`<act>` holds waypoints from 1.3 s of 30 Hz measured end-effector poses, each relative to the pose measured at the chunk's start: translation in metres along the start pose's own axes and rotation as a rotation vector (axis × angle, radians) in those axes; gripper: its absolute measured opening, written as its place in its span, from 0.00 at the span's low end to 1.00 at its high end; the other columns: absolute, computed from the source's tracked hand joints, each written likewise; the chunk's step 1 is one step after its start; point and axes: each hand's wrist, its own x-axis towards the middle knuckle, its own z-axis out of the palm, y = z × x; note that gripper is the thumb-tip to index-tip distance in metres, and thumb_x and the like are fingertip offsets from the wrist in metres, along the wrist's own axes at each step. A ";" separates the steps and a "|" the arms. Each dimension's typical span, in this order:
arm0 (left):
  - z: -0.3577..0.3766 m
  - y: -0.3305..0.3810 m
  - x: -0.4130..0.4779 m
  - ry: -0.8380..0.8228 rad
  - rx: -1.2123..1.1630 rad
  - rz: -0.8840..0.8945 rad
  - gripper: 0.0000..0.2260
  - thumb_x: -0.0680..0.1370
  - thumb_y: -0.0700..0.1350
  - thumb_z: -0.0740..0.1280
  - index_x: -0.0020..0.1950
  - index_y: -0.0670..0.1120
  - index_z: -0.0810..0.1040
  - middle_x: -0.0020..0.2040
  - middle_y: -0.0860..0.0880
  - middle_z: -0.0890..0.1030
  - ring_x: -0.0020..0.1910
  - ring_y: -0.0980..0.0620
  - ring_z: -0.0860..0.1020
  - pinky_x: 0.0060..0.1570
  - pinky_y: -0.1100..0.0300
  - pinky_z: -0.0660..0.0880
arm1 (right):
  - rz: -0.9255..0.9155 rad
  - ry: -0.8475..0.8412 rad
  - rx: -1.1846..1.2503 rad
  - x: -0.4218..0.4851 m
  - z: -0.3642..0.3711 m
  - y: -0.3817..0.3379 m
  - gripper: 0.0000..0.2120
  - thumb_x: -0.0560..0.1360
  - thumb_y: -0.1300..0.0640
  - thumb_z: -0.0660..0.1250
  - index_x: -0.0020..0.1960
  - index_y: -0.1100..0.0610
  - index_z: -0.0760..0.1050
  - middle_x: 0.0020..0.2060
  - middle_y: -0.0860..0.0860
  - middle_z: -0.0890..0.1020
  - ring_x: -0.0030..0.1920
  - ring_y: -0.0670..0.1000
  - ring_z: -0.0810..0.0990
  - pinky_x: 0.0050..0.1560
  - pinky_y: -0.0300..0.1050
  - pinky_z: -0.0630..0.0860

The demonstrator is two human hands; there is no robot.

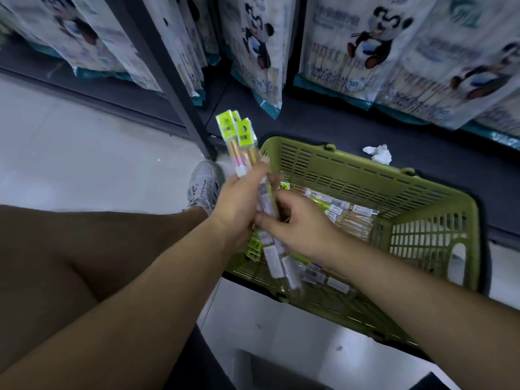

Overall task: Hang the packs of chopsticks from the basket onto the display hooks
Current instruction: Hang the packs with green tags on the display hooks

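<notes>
My left hand (239,204) grips a bundle of slim chopstick packs (239,139) with lime-green header cards that stick up above its fingers. My right hand (298,223) pinches the same bundle lower down, where the packs' white-labelled ends (277,260) hang over the green basket (365,175). More chopstick packs (349,215) lie flat on the basket's bottom. No display hooks are visible.
Large panda-printed bags (363,43) hang along the dark shelf unit above the basket. A dark shelf post (180,88) slants down at left. A crumpled white tissue (378,153) lies behind the basket. A grey sneaker (204,184) stands beside the basket's left corner.
</notes>
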 end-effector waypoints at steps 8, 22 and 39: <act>-0.040 0.009 0.022 0.101 0.085 0.022 0.14 0.80 0.52 0.71 0.42 0.44 0.74 0.30 0.46 0.78 0.26 0.49 0.75 0.29 0.58 0.77 | 0.386 -0.048 -0.524 0.007 -0.044 0.112 0.18 0.80 0.47 0.69 0.65 0.55 0.77 0.58 0.53 0.82 0.54 0.54 0.80 0.53 0.48 0.77; -0.034 -0.008 0.038 0.092 0.118 0.076 0.15 0.80 0.51 0.71 0.42 0.43 0.72 0.29 0.44 0.78 0.24 0.47 0.76 0.28 0.57 0.76 | 0.382 -0.210 -0.896 0.022 -0.022 0.163 0.26 0.78 0.45 0.69 0.72 0.54 0.71 0.65 0.55 0.74 0.66 0.58 0.72 0.61 0.48 0.72; -0.011 -0.013 0.019 -0.026 0.200 0.061 0.15 0.81 0.56 0.71 0.43 0.46 0.77 0.34 0.47 0.79 0.28 0.50 0.77 0.28 0.58 0.76 | 0.151 0.168 -0.353 0.014 -0.054 0.075 0.19 0.76 0.50 0.74 0.33 0.48 0.67 0.26 0.46 0.68 0.28 0.43 0.69 0.30 0.44 0.60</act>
